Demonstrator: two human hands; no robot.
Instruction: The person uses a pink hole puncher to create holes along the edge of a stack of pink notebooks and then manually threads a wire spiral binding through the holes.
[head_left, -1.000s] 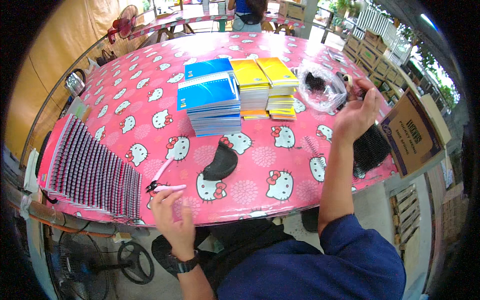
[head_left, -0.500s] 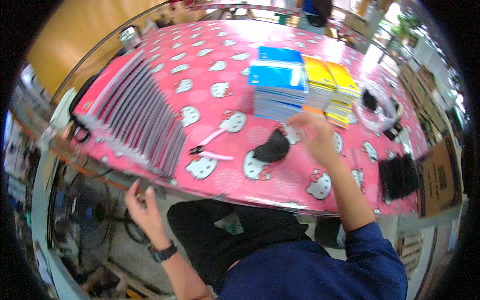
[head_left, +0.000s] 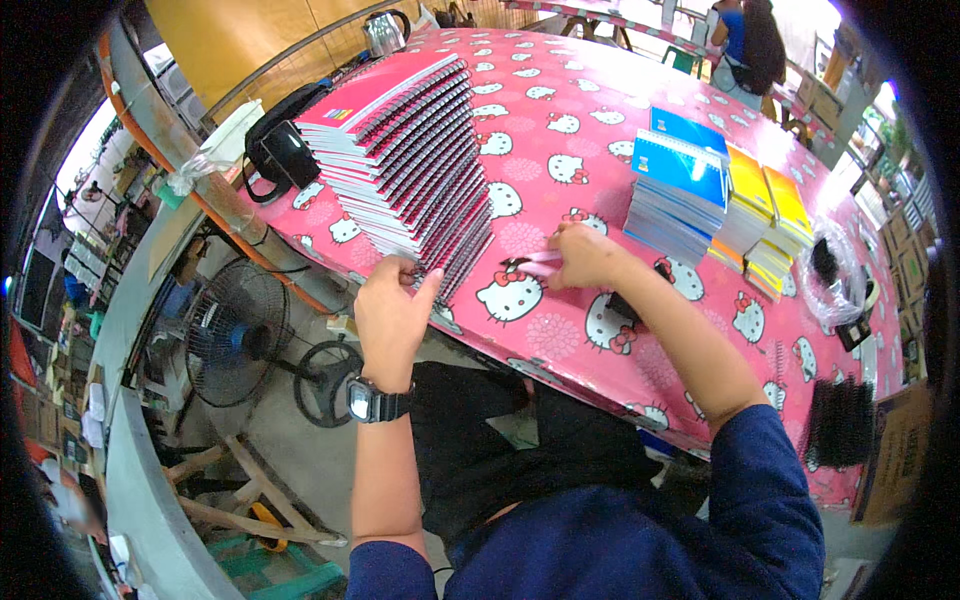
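A tall, leaning stack of red-covered spiral notebooks [head_left: 400, 150] with dark coils stands at the left of the table. At its lowest near corner, my left hand [head_left: 392, 305] has thumb and fingers closed around the edge of a bottom notebook. My right hand [head_left: 588, 258] is closed on the pink handles of a pair of pliers [head_left: 538, 264], which lie low over the tablecloth with their dark jaws toward the stack. Beneath my right forearm is a black object [head_left: 620, 308], mostly hidden.
Blue notebooks [head_left: 680, 185] and yellow notebooks [head_left: 762, 215] stand piled at the right. Beyond them are a clear plastic bag [head_left: 835, 275], black wire coils [head_left: 838, 422] and a cardboard box [head_left: 892, 455]. A black bag [head_left: 282, 150] sits behind the red stack. A floor fan [head_left: 240, 335] stands at left.
My left hand has risen from beside the table to the notebook stack. My right hand has moved left from near the blue notebooks and taken hold of the pliers. The view has shifted left.
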